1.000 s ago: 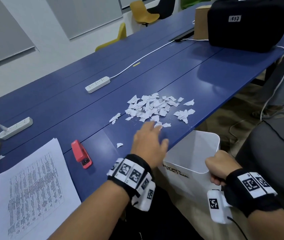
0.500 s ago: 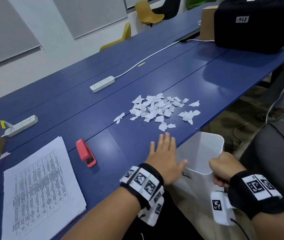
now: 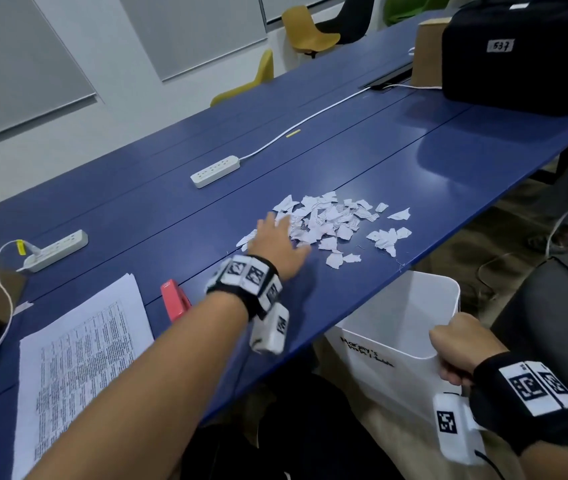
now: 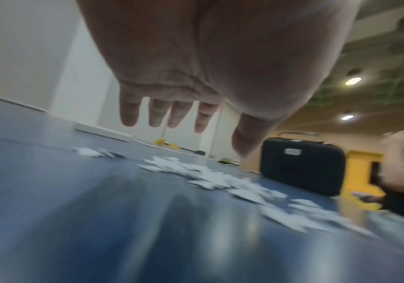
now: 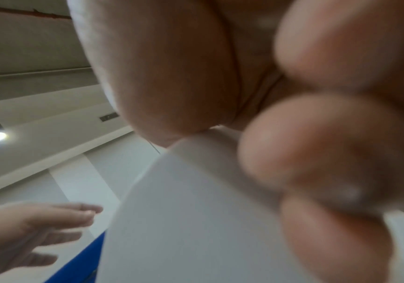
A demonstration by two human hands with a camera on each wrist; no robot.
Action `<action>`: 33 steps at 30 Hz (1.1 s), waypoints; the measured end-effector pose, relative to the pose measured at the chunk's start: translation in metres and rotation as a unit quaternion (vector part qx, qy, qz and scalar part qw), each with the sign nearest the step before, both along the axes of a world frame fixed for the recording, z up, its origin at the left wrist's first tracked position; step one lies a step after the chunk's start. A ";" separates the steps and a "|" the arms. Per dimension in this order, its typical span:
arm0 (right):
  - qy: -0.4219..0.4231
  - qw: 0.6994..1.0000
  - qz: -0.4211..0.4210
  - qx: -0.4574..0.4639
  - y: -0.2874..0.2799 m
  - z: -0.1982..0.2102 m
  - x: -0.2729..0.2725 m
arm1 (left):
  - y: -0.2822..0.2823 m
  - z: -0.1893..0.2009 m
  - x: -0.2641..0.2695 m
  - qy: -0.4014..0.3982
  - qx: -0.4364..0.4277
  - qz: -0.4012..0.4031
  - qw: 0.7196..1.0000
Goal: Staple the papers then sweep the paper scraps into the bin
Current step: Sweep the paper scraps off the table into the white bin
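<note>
A heap of white paper scraps [image 3: 334, 221] lies on the blue table [image 3: 396, 150] near its front edge. My left hand [image 3: 277, 237] reaches out flat over the heap's left side, fingers straight and spread; the left wrist view shows the open palm [image 4: 171, 118] just above the scraps [image 4: 215, 178]. My right hand [image 3: 457, 348] grips the near rim of the white bin [image 3: 400, 306], held below the table edge under the scraps; the right wrist view shows fingers [image 5: 317, 153] curled over the bin wall [image 5: 196, 220]. The stapled papers [image 3: 81, 362] and red stapler [image 3: 175, 301] lie at the left.
Two white power strips [image 3: 215, 170] [image 3: 55, 250] with cords lie further back on the table. A black case [image 3: 525, 53] and a cardboard box [image 3: 428, 53] stand at the far right. Yellow chairs [image 3: 305, 29] stand beyond the table. A dark seat [image 3: 559, 313] is right of the bin.
My left hand has gone from the table's front edge forward and left onto the left side of the scrap heap. The right hand keeps holding the bin.
</note>
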State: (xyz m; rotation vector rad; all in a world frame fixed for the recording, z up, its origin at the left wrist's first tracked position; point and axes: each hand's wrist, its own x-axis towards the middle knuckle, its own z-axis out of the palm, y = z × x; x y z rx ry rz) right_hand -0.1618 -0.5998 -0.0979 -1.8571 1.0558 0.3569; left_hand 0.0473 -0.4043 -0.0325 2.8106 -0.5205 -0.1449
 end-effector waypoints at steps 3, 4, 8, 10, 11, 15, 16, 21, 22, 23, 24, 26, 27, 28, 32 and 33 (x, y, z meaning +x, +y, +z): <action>0.004 1.000 0.003 0.000 0.000 0.001 0.000 | 0.020 -0.006 0.038 0.067 0.099 0.071 0.990; 0.005 1.000 0.003 0.002 0.000 0.000 0.000 | 0.024 -0.009 0.043 0.088 0.123 0.070 0.986; 0.007 1.000 0.014 -0.006 -0.002 -0.001 0.003 | 0.017 -0.022 0.026 0.116 0.162 0.000 0.980; 0.006 1.000 0.009 -0.010 -0.003 -0.002 0.004 | 0.007 -0.023 0.003 0.118 0.155 -0.047 0.980; 0.005 1.000 0.007 -0.011 -0.003 -0.003 0.003 | 0.001 -0.023 -0.011 0.116 0.152 -0.073 0.979; 0.005 1.000 0.006 -0.007 -0.002 -0.004 0.004 | -0.019 -0.024 -0.061 0.130 0.133 -0.180 0.966; 0.005 1.000 0.005 -0.005 -0.002 -0.004 0.003 | -0.023 -0.024 -0.072 0.129 0.130 -0.201 0.962; -0.002 1.000 -0.003 -0.006 0.000 -0.003 0.001 | -0.041 -0.027 -0.115 0.115 0.108 -0.284 0.946; -0.003 1.000 -0.003 -0.007 0.000 -0.003 0.001 | -0.043 -0.027 -0.124 0.109 0.101 -0.308 0.940; -0.004 1.000 0.000 -0.007 0.000 -0.002 0.001 | -0.045 -0.029 -0.131 0.103 0.100 -0.329 0.933; -0.006 1.000 0.005 -0.007 0.000 -0.002 0.001 | -0.045 -0.030 -0.134 0.101 0.099 -0.344 0.928; -0.008 1.000 0.007 -0.009 -0.001 0.000 0.002 | -0.043 -0.026 -0.132 0.110 0.075 -0.347 0.929; -0.005 1.000 0.008 -0.012 -0.002 0.000 0.002 | -0.041 -0.021 -0.127 0.115 0.043 -0.332 0.935; 0.000 1.000 0.012 -0.015 -0.003 0.000 0.003 | -0.037 -0.016 -0.117 0.113 0.002 -0.308 0.945; 0.016 0.999 0.025 -0.024 -0.005 -0.001 0.004 | -0.016 0.004 -0.056 -0.007 -0.039 -0.147 0.988; 0.018 0.999 0.028 -0.025 -0.005 -0.001 0.004 | -0.007 0.005 -0.038 -0.017 0.004 -0.077 0.997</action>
